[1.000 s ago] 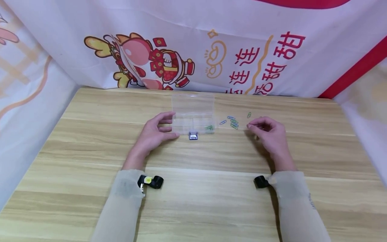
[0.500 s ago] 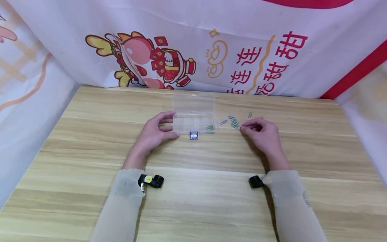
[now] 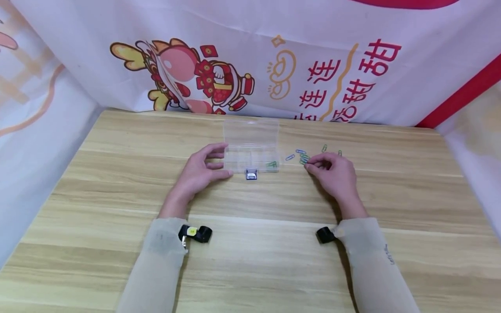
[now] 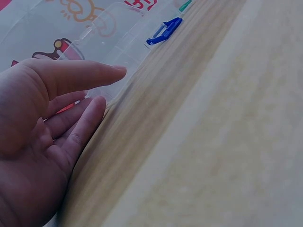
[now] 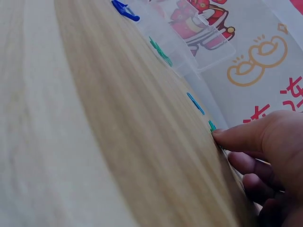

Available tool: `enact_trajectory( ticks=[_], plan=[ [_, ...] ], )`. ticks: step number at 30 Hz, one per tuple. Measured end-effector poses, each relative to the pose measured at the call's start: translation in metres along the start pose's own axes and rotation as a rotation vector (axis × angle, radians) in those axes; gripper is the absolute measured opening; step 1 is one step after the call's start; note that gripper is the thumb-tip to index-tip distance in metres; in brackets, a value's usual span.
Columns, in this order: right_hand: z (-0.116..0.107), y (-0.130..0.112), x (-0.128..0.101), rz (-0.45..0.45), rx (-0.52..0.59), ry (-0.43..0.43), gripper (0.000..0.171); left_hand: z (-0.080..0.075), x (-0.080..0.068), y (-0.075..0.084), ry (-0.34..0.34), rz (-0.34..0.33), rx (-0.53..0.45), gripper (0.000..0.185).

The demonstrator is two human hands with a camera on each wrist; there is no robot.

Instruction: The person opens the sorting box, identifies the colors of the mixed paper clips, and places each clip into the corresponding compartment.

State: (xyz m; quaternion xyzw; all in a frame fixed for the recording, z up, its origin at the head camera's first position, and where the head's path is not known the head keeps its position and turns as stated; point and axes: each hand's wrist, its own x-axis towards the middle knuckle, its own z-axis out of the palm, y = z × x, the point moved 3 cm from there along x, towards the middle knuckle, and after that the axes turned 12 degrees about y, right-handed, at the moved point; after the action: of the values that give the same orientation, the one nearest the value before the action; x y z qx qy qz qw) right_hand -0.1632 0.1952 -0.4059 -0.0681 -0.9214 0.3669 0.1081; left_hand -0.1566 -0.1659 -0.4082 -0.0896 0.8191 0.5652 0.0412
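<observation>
Sliding leftward, the right hand (image 3: pixel 332 174) now has thumb and forefinger tips down on the loose paper clips (image 3: pixel 303 159) beside the clear box (image 3: pixel 251 150), grip unclear, while the left hand (image 3: pixel 200 171) rests relaxed against its end.

**Clear box open, clips loose beside it**

Clear compartment box (image 3: pixel 251 150) sits flat mid-counter, lid open and laid back, blue latch (image 3: pixel 250 175) on its near edge. Green clips (image 3: pixel 272 164) lie in its right compartment. Blue and green paper clips (image 3: pixel 300 156) are scattered just right of it.
</observation>
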Motion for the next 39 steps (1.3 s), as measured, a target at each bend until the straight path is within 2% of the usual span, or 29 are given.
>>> enact_trajectory(
  ticks=[7,14,23,39],
  plan=[
    [0.0024,0.0022,-0.0017,-0.016,0.007,0.026,0.016,-0.0004,-0.0005,0.0005,0.004,-0.001,0.003,0.080],
    [0.0028,0.0036,-0.0023,-0.010,0.062,0.062,0.013,0.0010,-0.0011,0.0023,0.002,-0.004,0.005,0.079],
    [0.0024,0.0024,-0.0022,0.007,0.033,0.044,0.015,0.0008,0.0000,0.0015,0.003,-0.003,0.012,0.079],
    [0.0026,0.0027,-0.0023,-0.015,0.017,0.035,0.014,0.0001,-0.0014,0.0029,0.000,-0.001,0.015,0.078]
  ],
)
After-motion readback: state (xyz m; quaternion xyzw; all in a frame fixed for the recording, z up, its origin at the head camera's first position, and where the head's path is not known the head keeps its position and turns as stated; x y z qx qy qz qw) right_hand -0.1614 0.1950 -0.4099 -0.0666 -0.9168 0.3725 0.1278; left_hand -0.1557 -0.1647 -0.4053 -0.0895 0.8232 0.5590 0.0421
